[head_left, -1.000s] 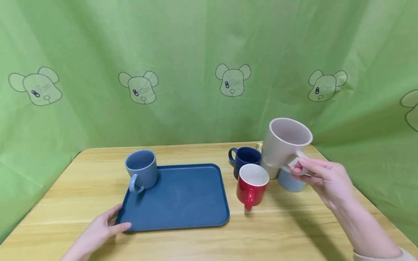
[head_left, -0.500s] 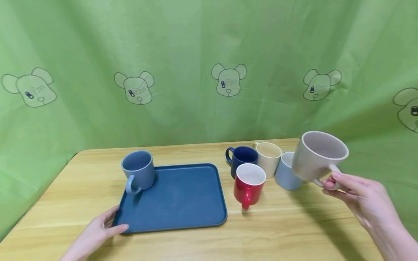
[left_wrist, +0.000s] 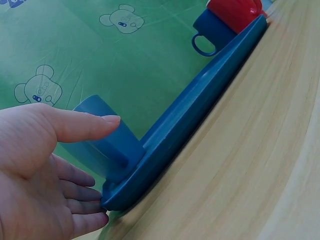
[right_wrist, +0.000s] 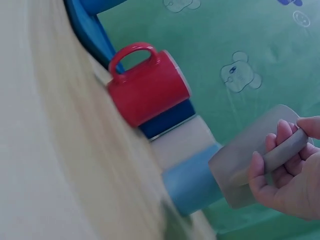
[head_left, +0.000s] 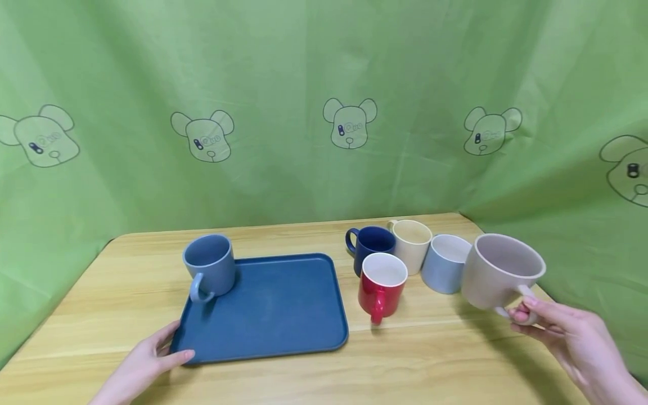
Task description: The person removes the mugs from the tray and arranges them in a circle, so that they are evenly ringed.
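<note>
My right hand (head_left: 577,337) grips the handle of a greyish-beige mug (head_left: 493,275) at the right of the head view. The mug is slightly tilted and held over the table, beside a light blue mug (head_left: 440,270). In the right wrist view, curled fingers wrap the handle (right_wrist: 285,152). My left hand (head_left: 136,365) touches the near left corner of a dark blue tray (head_left: 273,315). Its fingers lie fairly straight against the edge in the left wrist view, with the thumb (left_wrist: 90,126) extended above. A grey-blue mug (head_left: 217,273) stands at the tray's far left corner.
A red mug (head_left: 377,295) with a white inside stands right of the tray, handle toward me. Behind it are a navy mug (head_left: 374,244) and a cream mug (head_left: 411,253). Green curtain (head_left: 283,185) hangs behind the wooden table (head_left: 405,365).
My right hand has carried the greyish-beige mug rightward, then lowered it, uncovering the cream and light blue mugs. My left hand stays at the tray's corner. The head view has shifted slightly.
</note>
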The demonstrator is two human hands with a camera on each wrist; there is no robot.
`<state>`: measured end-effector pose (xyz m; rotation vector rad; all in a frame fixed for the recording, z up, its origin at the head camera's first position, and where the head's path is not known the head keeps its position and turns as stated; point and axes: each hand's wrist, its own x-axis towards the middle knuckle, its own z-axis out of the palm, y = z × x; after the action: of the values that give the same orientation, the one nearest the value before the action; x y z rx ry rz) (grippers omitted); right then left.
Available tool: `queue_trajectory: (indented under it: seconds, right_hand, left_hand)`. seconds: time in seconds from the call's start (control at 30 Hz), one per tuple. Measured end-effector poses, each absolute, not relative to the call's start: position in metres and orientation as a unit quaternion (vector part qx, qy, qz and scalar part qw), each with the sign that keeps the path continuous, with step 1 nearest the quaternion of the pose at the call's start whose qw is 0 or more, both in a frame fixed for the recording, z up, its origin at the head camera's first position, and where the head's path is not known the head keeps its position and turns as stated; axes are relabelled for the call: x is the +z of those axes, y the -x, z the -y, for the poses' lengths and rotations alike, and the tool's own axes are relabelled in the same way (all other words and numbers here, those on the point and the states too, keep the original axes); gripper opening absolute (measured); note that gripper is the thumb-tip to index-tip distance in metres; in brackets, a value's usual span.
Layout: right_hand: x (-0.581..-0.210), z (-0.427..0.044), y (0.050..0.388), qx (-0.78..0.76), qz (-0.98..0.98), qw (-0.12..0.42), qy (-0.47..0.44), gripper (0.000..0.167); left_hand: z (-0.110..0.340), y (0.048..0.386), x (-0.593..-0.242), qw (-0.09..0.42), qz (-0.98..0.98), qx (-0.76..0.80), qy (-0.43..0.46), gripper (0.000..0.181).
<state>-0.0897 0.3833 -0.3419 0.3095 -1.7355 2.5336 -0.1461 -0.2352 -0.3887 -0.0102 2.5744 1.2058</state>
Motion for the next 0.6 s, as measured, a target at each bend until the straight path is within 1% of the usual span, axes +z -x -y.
queue_trajectory:
  seconds: [0.3,0.6]
  right_hand:
    - [-0.372,-0.379,0.092,0.815,0.570,0.015,-0.100,0.038]
    - [-0.385,-0.374,0.091,0.823,0.559,0.007,-0.099,0.039]
  left_hand:
    - [0.235,0.146,-0.389,0.150,-0.897,0.415,0.002,0.087]
    - [0.235,0.148,-0.387,0.159,-0.892,0.422,0.016,0.088]
